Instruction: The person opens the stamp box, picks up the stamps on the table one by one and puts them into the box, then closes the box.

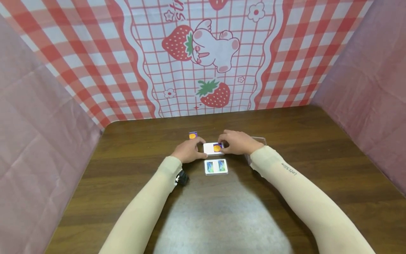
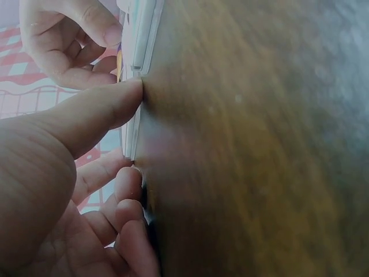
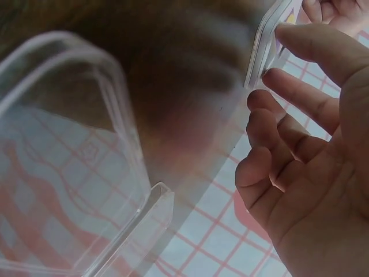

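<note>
On the table, a flat white case (image 1: 207, 149) lies between my hands. My left hand (image 1: 188, 150) holds its left end, thumb at the near side and index finger at the far side. My right hand (image 1: 238, 142) is at the right end, thumb and index finger pinching a small purple card with an orange round picture (image 1: 217, 148) over the case's right half. The right thumb (image 3: 302, 43) presses near the case edge in the right wrist view. Just nearer to me sits a second case (image 1: 215, 167), with two blue-green cards side by side.
Another purple and orange card (image 1: 192, 135) lies beyond my left hand. A clear plastic box (image 3: 124, 144) stands beside my right hand, partly hidden by the wrist in the head view. Checked strawberry cloth (image 1: 203, 95) hangs behind the wooden table (image 1: 133, 169).
</note>
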`<action>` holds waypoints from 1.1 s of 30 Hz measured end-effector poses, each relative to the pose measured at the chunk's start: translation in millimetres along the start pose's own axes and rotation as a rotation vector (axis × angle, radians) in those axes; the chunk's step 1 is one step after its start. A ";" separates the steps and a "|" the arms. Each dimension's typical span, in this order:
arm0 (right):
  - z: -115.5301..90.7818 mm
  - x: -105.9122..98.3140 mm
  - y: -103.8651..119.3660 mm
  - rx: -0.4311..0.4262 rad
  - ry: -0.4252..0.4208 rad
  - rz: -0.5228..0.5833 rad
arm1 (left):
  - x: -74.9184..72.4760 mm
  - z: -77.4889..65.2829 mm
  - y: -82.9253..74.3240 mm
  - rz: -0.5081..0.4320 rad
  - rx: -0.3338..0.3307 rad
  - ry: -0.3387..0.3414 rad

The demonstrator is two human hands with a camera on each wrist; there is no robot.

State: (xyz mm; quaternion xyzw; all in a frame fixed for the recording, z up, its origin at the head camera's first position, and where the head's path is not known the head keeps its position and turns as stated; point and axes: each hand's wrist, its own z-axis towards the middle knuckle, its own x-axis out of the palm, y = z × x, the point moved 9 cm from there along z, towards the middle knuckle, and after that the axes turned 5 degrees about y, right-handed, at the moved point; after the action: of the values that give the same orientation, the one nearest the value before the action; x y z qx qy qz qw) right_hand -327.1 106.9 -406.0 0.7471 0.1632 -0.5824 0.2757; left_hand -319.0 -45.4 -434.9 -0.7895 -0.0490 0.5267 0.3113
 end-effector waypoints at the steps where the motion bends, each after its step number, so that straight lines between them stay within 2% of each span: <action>1: -0.2 0.5 -0.6 0.004 0.006 0.001 | 0.1 -0.3 -0.6 -0.002 0.002 0.001; 9: -7.4 -4.4 -4.2 0.023 0.010 0.031 | 0.4 -3.8 -5.2 -0.014 0.008 -0.002; 20: -33.9 -31.7 -13.2 0.055 -0.143 0.074 | 1.3 -3.2 -4.1 0.007 0.012 -0.010; 24: -39.3 -31.4 -14.3 0.067 -0.181 0.097 | -0.2 -3.4 -2.2 0.019 0.005 -0.018; 33: -44.4 -26.3 -13.9 0.081 -0.202 0.120 | -0.8 -5.3 -2.9 0.034 -0.001 -0.019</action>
State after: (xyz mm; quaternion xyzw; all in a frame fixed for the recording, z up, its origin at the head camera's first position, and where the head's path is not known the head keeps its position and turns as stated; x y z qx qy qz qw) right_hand -307.4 146.8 -376.3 0.7036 0.0660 -0.6431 0.2949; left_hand -314.1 -45.7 -431.3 -0.7854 -0.0390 0.5393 0.3014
